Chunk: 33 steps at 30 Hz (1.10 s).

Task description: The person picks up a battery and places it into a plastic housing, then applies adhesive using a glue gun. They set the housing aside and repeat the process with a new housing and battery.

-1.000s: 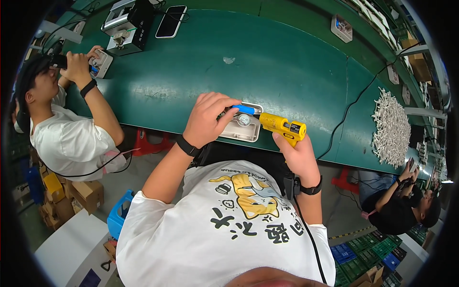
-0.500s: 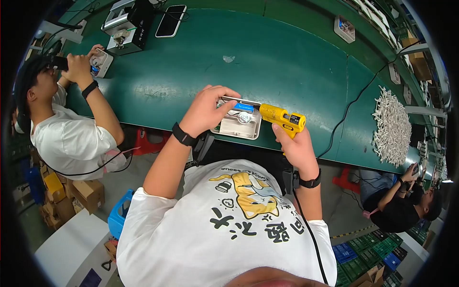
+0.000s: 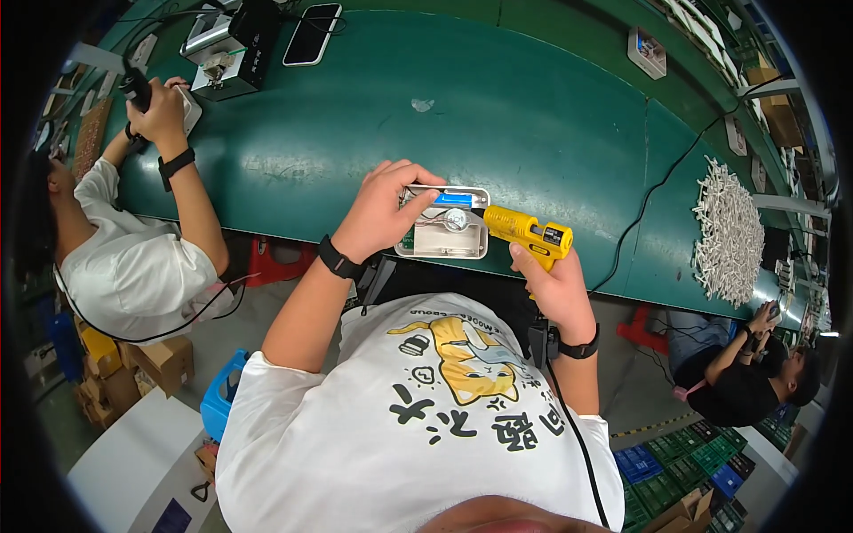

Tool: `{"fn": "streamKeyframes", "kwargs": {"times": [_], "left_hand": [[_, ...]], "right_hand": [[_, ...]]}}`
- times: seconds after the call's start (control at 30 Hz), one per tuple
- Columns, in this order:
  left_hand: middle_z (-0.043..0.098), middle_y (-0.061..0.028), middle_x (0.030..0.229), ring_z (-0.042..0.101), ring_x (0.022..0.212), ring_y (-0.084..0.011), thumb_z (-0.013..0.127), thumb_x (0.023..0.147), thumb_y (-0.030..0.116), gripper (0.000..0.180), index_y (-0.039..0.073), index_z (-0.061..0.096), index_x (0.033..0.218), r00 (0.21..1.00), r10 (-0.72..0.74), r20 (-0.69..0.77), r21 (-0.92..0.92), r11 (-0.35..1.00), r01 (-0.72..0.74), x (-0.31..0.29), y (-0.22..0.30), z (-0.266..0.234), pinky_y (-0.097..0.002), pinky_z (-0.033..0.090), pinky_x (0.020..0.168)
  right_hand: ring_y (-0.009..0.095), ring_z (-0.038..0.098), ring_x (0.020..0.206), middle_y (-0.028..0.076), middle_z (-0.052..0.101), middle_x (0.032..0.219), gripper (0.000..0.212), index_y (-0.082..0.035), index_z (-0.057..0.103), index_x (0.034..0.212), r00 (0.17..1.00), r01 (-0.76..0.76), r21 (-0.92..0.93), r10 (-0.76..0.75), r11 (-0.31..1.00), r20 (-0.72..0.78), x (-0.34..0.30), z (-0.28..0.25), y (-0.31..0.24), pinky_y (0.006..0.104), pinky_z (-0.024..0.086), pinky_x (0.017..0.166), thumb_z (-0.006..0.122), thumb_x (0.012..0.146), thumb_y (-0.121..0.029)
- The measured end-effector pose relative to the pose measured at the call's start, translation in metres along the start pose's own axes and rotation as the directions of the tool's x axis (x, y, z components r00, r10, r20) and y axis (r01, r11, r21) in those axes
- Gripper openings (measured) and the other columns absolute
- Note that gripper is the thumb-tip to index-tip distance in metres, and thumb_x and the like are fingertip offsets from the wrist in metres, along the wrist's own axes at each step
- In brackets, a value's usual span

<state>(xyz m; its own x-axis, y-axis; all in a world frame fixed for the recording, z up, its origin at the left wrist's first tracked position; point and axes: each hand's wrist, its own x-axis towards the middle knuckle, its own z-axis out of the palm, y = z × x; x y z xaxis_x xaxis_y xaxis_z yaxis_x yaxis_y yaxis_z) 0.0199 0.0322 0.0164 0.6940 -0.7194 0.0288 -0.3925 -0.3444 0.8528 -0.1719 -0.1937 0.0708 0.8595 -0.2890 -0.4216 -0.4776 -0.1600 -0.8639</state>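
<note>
Left hand (image 3: 386, 211): I am resting it over the left end of a white case (image 3: 451, 242); whether it is pinching the rim, I cannot tell. Right hand (image 3: 558, 286): I am wrapping it around a yellow glue gun (image 3: 520, 228), pointing leftward. Right of my left thumb, inside the case, a blue cylinder (image 3: 455, 199) and round white part (image 3: 456, 220) are lying. Beyond both hands, green worktop (image 3: 533, 115) is stretching away.
</note>
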Motion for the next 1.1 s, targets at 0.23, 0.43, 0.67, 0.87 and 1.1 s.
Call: {"fn": "streamKeyframes", "kwargs": {"times": [0.23,0.43,0.67,0.87,1.1], "left_hand": [[0.071,-0.0051,0.101,0.059,0.095,-0.0242,0.071,0.1,0.015,0.016,0.008,0.077,0.114,1.0,0.023,-0.004,-0.012,1.0,-0.023,0.002,-0.006,0.0,-0.0369,0.047,0.091],[0.071,-0.006,0.107,0.06,0.101,-0.0258,0.065,0.101,0.015,0.021,0.008,0.074,0.119,0.999,0.043,0.023,0.03,0.999,-0.044,-0.001,-0.008,-0.002,-0.038,0.046,0.096],[0.068,-0.007,0.12,0.059,0.114,-0.0287,0.056,0.086,0.005,0.041,0.008,0.068,0.125,0.994,0.104,0.016,0.02,0.994,-0.104,-0.006,-0.005,-0.006,-0.0422,0.04,0.107],[0.067,-0.0066,0.12,0.058,0.115,-0.0292,0.055,0.082,0.006,0.043,0.009,0.065,0.124,0.994,0.112,0.008,0.042,0.993,-0.112,-0.005,-0.007,-0.007,-0.043,0.041,0.104],[0.067,-0.0066,0.119,0.058,0.114,-0.0293,0.054,0.081,0.005,0.042,0.009,0.065,0.122,0.994,0.11,-0.004,0.038,0.993,-0.109,-0.006,-0.009,-0.013,-0.0433,0.04,0.103]], "right_hand": [[0.004,0.058,0.072,0.001,0.071,0.089,0.029,0.001,0.071,0.123,0.991,0.129,-0.093,-0.132,0.987,-0.03,0.005,0.003,0.007,0.0226,0.048,0.061,0.07,0.105,-0.021],[0.003,0.058,0.07,0.003,0.074,0.096,0.029,0.0,0.071,0.126,0.981,0.182,-0.101,-0.187,0.978,-0.044,0.001,0.001,0.006,0.0212,0.048,0.058,0.069,0.105,-0.021],[0.004,0.058,0.063,0.004,0.077,0.094,0.031,0.0,0.071,0.126,0.996,0.065,0.096,-0.07,0.993,0.047,0.012,0.016,-0.022,0.0225,0.048,0.055,0.067,0.106,-0.023],[0.006,0.056,0.055,0.002,0.072,0.079,0.027,-0.001,0.071,0.116,0.976,-0.035,0.038,0.026,0.999,0.218,0.033,0.03,-0.033,0.0233,0.045,0.05,0.065,0.107,-0.025],[0.006,0.055,0.054,0.001,0.069,0.074,0.025,-0.001,0.071,0.111,0.974,-0.074,-0.037,0.08,0.997,0.213,0.031,0.029,-0.041,0.0237,0.043,0.048,0.065,0.108,-0.025]]}}
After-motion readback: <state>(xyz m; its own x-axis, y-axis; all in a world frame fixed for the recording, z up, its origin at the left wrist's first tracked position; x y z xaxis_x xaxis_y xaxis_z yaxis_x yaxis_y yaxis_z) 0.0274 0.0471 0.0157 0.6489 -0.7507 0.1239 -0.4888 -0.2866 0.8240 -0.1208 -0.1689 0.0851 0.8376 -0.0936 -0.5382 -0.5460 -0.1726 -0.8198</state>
